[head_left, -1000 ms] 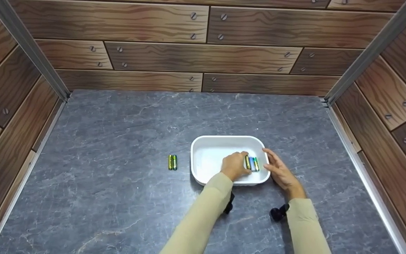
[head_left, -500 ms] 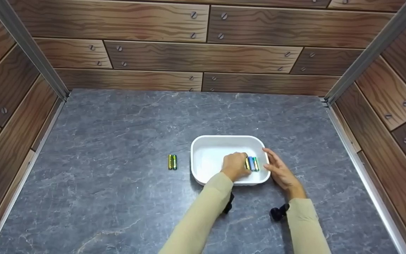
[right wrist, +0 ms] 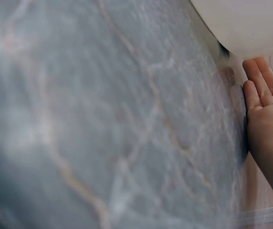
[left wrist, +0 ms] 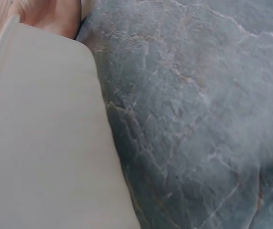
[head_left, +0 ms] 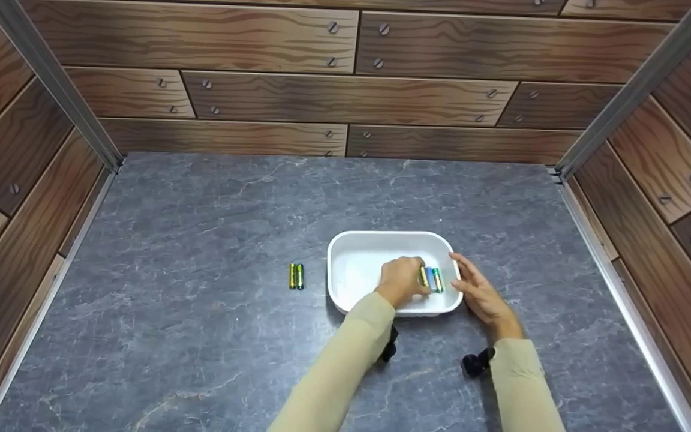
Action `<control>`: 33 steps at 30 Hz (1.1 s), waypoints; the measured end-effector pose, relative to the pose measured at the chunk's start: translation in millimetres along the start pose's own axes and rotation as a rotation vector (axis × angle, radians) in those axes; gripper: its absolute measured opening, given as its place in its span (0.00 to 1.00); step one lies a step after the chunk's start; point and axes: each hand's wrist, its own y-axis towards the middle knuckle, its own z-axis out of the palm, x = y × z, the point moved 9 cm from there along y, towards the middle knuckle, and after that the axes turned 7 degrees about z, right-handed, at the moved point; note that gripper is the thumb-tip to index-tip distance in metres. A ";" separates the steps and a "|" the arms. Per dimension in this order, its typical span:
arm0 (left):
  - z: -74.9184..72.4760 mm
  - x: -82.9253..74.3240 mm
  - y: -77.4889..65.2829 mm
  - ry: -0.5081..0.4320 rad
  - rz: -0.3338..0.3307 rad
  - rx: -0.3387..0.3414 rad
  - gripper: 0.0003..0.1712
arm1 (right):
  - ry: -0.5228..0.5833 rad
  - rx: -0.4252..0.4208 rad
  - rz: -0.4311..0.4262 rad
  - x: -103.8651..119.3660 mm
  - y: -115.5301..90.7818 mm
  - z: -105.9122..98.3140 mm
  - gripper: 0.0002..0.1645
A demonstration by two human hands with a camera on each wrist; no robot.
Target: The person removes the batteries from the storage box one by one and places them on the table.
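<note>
A white rectangular tub (head_left: 357, 300) stands on the dark marbled surface. Inside it, near the right wall, several small batteries lie side by side: a yellow-green battery (head_left: 424, 276), a bluish one (head_left: 430, 279) and a green one (head_left: 437, 279). My left hand (head_left: 400, 279) reaches into the tub, and its thumb and finger pinch the yellow-green battery at its two ends. Against the tub's right side rests my right hand (head_left: 482, 298), fingers fairly straight. The right wrist view shows those fingers (right wrist: 260, 83) touching the tub's outer wall (right wrist: 246, 26). Only part of the left hand (left wrist: 53, 16) appears in the left wrist view.
Two more batteries (head_left: 296, 276) lie side by side on the surface, left of the tub. Wood-patterned panels (head_left: 249, 96) wall off the back and both sides. Metal rails (head_left: 621, 312) run along the side edges.
The head view shifts very slightly. Both hands, the tub and the batteries stay practically where they were.
</note>
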 end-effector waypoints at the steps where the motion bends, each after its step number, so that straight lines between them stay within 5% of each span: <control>1: -1.1 -0.2 0.3 -0.001 0.002 -0.002 0.31 | 0.002 0.006 -0.004 0.5 -0.1 0.1 0.33; 17: -22.2 1.7 -8.5 -0.099 0.051 -0.036 0.32 | -0.002 0.043 -0.034 2.2 -2.7 1.0 0.33; 33: -45.5 -1.8 -23.1 -0.051 0.136 -0.077 0.33 | -0.013 -0.010 -0.007 0.7 0.2 0.5 0.35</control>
